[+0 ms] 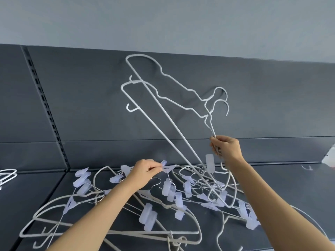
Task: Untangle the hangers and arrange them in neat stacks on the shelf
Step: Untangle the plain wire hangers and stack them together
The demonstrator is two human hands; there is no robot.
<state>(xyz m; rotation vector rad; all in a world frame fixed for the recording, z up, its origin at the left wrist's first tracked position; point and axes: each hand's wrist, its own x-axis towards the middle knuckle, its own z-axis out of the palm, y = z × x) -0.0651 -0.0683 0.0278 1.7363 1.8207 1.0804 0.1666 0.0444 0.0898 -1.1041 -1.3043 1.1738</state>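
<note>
Your right hand (226,147) grips two white hangers (143,81) by their necks, raised above the pile (170,191) on the shelf (290,187). Your left hand (145,171) pinches a clip hanger (167,167) atop the pile.

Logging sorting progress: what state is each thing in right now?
Two white wire hangers: raised, tilted, lower ends in the pile.
Right hand: grips them below their hooks.
Left hand: pinches a clip hanger by its bar.
Pile of white and clear-clip hangers: tangled on dark grey shelf.
White hangers far left: lying apart.
</note>
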